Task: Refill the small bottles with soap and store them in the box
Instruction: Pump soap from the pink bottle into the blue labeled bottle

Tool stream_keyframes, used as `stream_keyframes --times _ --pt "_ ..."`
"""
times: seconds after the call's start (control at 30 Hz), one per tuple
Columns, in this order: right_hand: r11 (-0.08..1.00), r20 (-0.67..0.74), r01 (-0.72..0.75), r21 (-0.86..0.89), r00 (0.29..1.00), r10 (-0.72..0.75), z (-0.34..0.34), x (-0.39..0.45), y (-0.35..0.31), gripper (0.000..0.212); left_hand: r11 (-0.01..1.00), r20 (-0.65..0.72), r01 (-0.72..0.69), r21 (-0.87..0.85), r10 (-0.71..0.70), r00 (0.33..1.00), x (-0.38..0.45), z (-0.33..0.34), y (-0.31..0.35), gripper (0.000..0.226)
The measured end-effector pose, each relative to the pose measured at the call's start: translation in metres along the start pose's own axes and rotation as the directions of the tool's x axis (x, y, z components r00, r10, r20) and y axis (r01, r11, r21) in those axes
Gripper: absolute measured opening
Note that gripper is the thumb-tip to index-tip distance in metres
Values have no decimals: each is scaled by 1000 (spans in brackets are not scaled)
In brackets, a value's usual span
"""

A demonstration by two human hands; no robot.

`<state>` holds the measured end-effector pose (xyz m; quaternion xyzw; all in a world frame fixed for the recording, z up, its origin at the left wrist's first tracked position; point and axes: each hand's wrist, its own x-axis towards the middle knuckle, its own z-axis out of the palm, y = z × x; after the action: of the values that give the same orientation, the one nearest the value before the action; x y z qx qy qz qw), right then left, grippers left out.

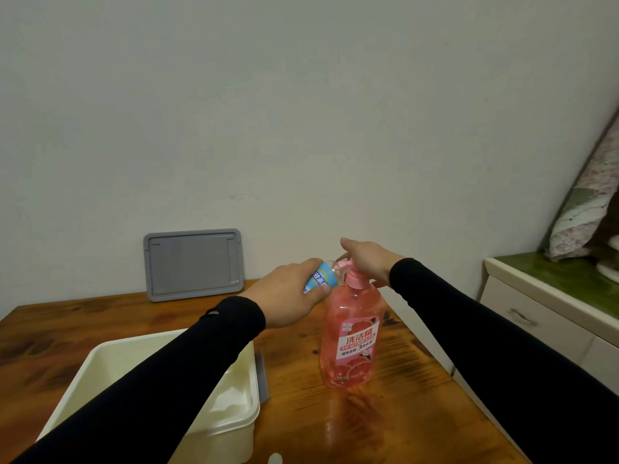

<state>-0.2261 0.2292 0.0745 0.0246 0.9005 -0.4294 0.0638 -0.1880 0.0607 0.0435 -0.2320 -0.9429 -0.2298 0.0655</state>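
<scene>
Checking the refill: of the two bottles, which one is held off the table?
The small bottle with the blue label, tilted in the left hand. The pink soap bottle stands on the table.

A small clear bottle [322,277] with a blue label is lying tilted in the left grip [288,296], its open neck meeting the pink pump spout. The big pink soap bottle [350,333] is standing upright just right of that grip, its pump head under the right grip [366,259]. A cream box [231,426] is sitting open below the left grip.
</scene>
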Motion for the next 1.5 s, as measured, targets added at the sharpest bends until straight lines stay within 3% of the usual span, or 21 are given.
stream_keyframes --times 0.4,0.67,1.07,1.37,1.5 --pt "998 19 19 -62 1000 -17 -15 -7 -15 61 1000 -33 -25 -1 25 999 3 -13 8 42" --pt "1000 1 -7 -8 1000 7 2 3 4 55 1000 7 -1 17 1 1000 0 2 -3 49" --pt "999 17 -15 -29 1000 16 -11 2 -9 60 1000 -14 -28 -4 28 1000 3 -12 5 41" --pt "998 3 27 -55 1000 -27 1 2 2 49 1000 9 10 -4 -10 1000 1 2 -3 48" --pt "1000 0 -6 -22 1000 6 -7 -3 -7 56 1000 -4 -9 -22 9 1000 2 -8 1 42"
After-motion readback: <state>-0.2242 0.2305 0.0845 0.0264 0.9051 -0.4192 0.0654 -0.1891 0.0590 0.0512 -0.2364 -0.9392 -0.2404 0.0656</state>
